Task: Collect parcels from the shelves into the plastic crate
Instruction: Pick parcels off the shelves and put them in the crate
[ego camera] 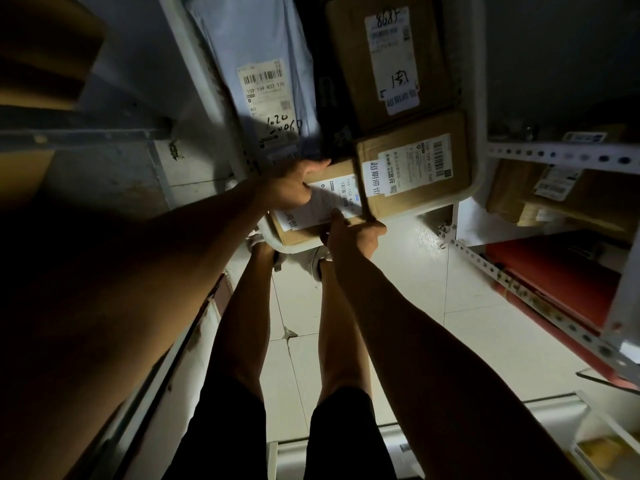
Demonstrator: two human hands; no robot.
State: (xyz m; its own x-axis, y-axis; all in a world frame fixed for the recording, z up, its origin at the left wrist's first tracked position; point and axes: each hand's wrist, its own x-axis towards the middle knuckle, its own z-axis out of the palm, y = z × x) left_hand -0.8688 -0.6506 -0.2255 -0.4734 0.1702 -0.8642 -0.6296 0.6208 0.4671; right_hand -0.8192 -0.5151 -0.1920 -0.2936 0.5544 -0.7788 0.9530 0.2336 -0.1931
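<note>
- Dim storeroom aisle with pale floor tiles (408, 306), metal shelves on both sides, seen from above past the person's bare legs and shoes.
- Both arms reach straight forward and down, close together, to a white plastic crate (474, 188) standing on the floor ahead of the feet.
- Left hand (287, 188) grips the far left edge of a small cardboard box (322, 216), thumb stretched along its top edge, fingers curled over the side.
- Right hand (353, 233) holds the near right corner of the same box, thumb pressed on its white label, fingers wrapped beneath.
- That box sits at the near end of the crate, tilted over the rounded rim.
- Just beyond it, touching, lies a second brown box (415, 168) with barcode labels; behind that, a larger box (388, 57) with handwritten numbers.
- A grey mailing bag (263, 81) with a label lies along the crate's left side.
- Right shelf (561, 154) of perforated white metal holds more brown parcels (554, 192); a red item (554, 282) lies on the level below.
- Left shelf (83, 133) is dark, with cardboard on top.
</note>
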